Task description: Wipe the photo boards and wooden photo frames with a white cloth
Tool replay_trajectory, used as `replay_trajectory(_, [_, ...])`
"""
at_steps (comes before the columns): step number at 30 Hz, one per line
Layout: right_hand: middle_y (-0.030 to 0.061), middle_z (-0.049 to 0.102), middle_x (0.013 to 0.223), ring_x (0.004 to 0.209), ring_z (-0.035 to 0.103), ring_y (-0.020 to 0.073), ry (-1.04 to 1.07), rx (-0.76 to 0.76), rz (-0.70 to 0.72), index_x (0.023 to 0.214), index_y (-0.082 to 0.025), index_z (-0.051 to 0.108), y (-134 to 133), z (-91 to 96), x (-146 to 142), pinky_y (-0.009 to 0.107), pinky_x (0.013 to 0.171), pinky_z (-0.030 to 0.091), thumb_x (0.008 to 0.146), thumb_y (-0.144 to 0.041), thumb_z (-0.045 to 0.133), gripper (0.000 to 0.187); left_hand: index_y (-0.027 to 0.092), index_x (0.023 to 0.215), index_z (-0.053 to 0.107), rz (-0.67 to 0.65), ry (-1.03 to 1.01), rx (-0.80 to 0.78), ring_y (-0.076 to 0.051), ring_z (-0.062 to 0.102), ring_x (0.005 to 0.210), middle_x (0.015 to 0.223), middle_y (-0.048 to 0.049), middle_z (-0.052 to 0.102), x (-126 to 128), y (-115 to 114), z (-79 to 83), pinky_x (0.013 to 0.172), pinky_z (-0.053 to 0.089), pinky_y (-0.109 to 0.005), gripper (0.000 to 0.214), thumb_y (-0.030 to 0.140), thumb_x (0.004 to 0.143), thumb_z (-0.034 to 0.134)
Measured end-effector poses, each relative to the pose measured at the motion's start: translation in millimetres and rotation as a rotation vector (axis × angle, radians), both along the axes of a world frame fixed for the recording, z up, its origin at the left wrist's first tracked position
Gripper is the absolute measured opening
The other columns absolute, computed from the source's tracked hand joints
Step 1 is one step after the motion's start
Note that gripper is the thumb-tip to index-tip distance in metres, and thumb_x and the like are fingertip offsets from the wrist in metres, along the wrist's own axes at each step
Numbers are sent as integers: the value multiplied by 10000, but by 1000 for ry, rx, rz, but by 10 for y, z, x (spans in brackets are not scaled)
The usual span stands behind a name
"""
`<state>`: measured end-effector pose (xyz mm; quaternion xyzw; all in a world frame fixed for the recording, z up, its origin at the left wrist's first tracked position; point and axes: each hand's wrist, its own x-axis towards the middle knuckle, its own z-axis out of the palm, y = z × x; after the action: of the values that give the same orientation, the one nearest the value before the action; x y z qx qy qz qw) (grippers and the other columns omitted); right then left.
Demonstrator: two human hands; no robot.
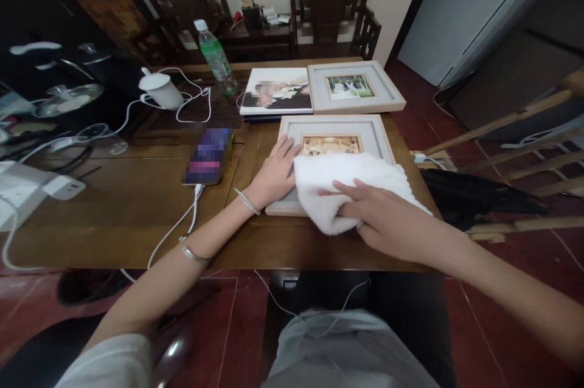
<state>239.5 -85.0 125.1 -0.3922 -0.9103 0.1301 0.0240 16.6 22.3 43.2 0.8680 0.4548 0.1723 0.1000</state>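
A pale wooden picture frame [286, 126] lies flat on the table close to the front edge, with a small photo [331, 143] set in its grey mat. My left hand [277, 170] rests on the frame's left side, fingers stretched out. Over the lower right of the frame is a fluffy white towel [351, 170], which covers part of the photo. My right hand [376, 214] presses on the towel and holds it, some cloth folded round the fingers.
Behind lie a second framed photo [387, 87] and a white-covered photo album [274, 75]. To the left are a charging phone [207, 157], a green bottle [216, 59], a lidded white cup [162, 91] and a white power strip [20, 196] with loose cables on the wooden table [123, 211].
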Motion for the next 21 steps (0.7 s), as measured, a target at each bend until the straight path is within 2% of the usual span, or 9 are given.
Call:
replay_trajectory(3, [40, 554, 1375, 1329, 433, 267, -34, 83, -66, 1002, -215, 693, 261, -141, 121, 502, 1109, 352, 700, 14, 426, 463, 82, 1360, 423, 23, -11, 4, -311, 182, 1449, 1497, -198, 353, 17, -7, 5, 1121, 297, -552, 478, 280, 926, 400])
replay_trajectory(8, [78, 493, 1427, 1356, 382, 319, -127, 331, -185, 1046, -181, 695, 816, -321, 333, 582, 1086, 323, 720, 10, 455, 448, 104, 1351, 435, 35, -29, 8, -306, 193, 1448, 1492, -185, 369, 28, -20, 14, 1129, 290, -546, 456, 304, 942, 397])
replay_trajectory(11, [115, 477, 1434, 1359, 365, 351, -180, 401, -208, 1036, -140, 698, 968, -373, 362, 602, 1067, 314, 734, 2, 455, 414, 94, 1354, 434, 38, -21, -5, -310, 188, 1449, 1494, -192, 363, 23, -20, 17, 1130, 291, -544, 464, 305, 942, 400])
replay_trajectory(14, [131, 474, 1432, 1351, 370, 368, -178, 394, -203, 1024, -124, 703, 891, -391, 302, 620, 1058, 304, 730, 2, 449, 409, 114, 1354, 433, 34, -28, 0, -309, 189, 1449, 1499, -179, 360, 21, -15, 12, 1128, 283, -558, 455, 303, 941, 402])
replay_trajectory(17, [127, 487, 1423, 1341, 391, 356, -161, 332, -169, 1026, -130, 705, 643, -353, 207, 607, 1063, 311, 709, 17, 454, 431, 121, 1355, 430, 29, -34, 11, -306, 190, 1448, 1500, -175, 362, 22, -13, 6, 1129, 280, -553, 453, 302, 941, 407])
replay_trajectory(21, [119, 467, 1440, 1351, 379, 347, -146, 197, -32, 1037, -133, 704, 283, -231, 116, 578, 1086, 320, 707, 10, 467, 431, 95, 1354, 434, 38, -23, 4, -303, 193, 1448, 1498, -187, 359, 29, -18, 10, 1132, 284, -539, 466, 301, 937, 407])
